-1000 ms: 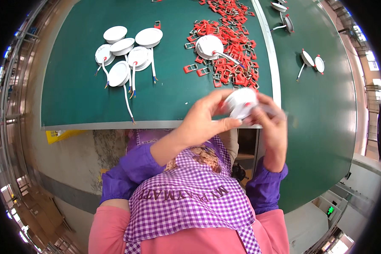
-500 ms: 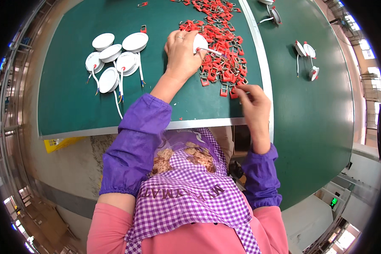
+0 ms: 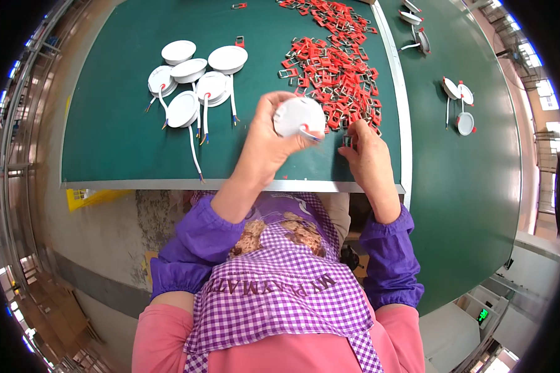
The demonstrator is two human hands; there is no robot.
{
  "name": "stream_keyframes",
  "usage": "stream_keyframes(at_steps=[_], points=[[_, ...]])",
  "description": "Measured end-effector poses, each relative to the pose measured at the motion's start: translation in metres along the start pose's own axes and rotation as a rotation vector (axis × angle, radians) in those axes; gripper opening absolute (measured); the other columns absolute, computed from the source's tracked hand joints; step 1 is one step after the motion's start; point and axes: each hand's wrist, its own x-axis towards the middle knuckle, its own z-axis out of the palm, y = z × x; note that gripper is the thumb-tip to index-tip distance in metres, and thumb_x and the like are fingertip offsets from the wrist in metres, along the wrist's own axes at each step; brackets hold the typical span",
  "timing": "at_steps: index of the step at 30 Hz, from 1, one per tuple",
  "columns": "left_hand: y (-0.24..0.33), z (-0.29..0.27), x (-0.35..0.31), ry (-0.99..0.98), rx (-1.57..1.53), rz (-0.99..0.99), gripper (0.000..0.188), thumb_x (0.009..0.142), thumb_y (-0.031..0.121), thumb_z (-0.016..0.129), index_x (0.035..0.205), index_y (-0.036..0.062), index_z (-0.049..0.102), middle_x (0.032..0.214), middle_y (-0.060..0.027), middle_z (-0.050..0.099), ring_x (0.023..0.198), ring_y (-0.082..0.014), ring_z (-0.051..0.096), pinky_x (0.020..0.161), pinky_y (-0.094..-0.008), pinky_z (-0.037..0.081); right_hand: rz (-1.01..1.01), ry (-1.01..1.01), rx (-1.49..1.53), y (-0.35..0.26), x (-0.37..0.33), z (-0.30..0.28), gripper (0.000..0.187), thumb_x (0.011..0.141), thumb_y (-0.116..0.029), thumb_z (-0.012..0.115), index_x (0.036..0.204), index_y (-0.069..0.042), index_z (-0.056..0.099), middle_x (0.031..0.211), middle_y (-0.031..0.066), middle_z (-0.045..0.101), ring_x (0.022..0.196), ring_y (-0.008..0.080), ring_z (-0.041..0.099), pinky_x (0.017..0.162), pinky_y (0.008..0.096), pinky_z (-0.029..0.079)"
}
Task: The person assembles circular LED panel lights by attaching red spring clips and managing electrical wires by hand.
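Note:
My left hand (image 3: 264,140) is closed around the rim of a round white downlight (image 3: 298,116). The lamp's back faces up, and its short white cable curls from a red spot near my fingers. To the right, my right hand (image 3: 373,156) pinches a red spring clip (image 3: 347,142) with a metal loop between thumb and fingers. It hovers just at the near end of a loose pile of red spring clips (image 3: 339,78). The held clip and the lamp are apart.
Several white downlights (image 3: 182,110) with trailing cables lie at the left on the green table (image 3: 121,149). Two single clips, one a red clip (image 3: 239,41), lie beyond them. A metal edge strip (image 3: 399,93) divides off another green surface, where more downlights (image 3: 465,123) lie at the right.
My left hand has drawn the downlight back from the pile toward me and turned its back upward. My right hand has taken a clip from the pile's near end. The view has shifted slightly.

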Motion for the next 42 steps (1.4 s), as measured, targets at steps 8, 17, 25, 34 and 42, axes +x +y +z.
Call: stream_keyframes(at_steps=[8, 17, 25, 34, 42], points=[[0.002, -0.012, -0.033, -0.145, -0.224, -0.280, 0.061, 0.085, 0.003, 0.066, 0.137, 0.0038, 0.035, 0.125, -0.0081, 0.049, 0.117, -0.0159, 0.049, 0.098, -0.0302, 0.043, 0.283, 0.104, 0.720, -0.025, -0.010, -0.005, 0.013, 0.087, 0.002, 0.061, 0.100, 0.002, 0.062, 0.084, 0.0060, 0.066, 0.067, 0.0106, 0.061, 0.062, 0.0244, 0.052], [-0.002, -0.009, -0.039, -0.005, -0.062, -0.255, 0.038, 0.086, 0.000, 0.063, 0.120, -0.0016, 0.046, 0.103, -0.0065, 0.061, 0.096, -0.0122, 0.060, 0.084, -0.0259, 0.049, 0.021, 0.299, 0.652, -0.050, -0.020, -0.001, 0.009, 0.083, 0.002, 0.065, 0.092, 0.002, 0.064, 0.080, 0.0051, 0.064, 0.066, 0.0090, 0.060, 0.058, 0.0219, 0.047], [-0.007, -0.005, -0.042, 0.004, 0.062, -0.090, 0.028, 0.086, 0.002, 0.065, 0.110, -0.0002, 0.051, 0.099, -0.0058, 0.061, 0.088, -0.0094, 0.060, 0.076, -0.0251, 0.051, -0.248, 0.262, 0.326, -0.061, -0.033, -0.003, 0.014, 0.077, 0.003, 0.068, 0.091, -0.001, 0.064, 0.082, 0.0114, 0.064, 0.066, 0.0227, 0.064, 0.057, 0.0305, 0.049], [-0.016, -0.007, -0.041, -0.059, 0.294, 0.002, 0.028, 0.085, 0.003, 0.066, 0.109, 0.0020, 0.053, 0.091, -0.0043, 0.062, 0.085, -0.0092, 0.060, 0.072, -0.0261, 0.050, -0.223, 0.271, 0.279, -0.063, -0.035, -0.003, 0.014, 0.077, 0.004, 0.066, 0.089, -0.002, 0.063, 0.075, 0.0105, 0.062, 0.063, 0.0243, 0.062, 0.055, 0.0325, 0.048], [-0.016, 0.002, -0.042, -0.005, 0.068, -0.011, 0.026, 0.086, 0.003, 0.064, 0.110, 0.0020, 0.053, 0.095, -0.0052, 0.062, 0.088, -0.0097, 0.061, 0.073, -0.0261, 0.050, -0.234, 0.313, 0.218, -0.064, -0.038, 0.001, 0.015, 0.078, 0.004, 0.066, 0.091, -0.002, 0.062, 0.079, 0.0114, 0.063, 0.065, 0.0264, 0.063, 0.056, 0.0338, 0.049]])
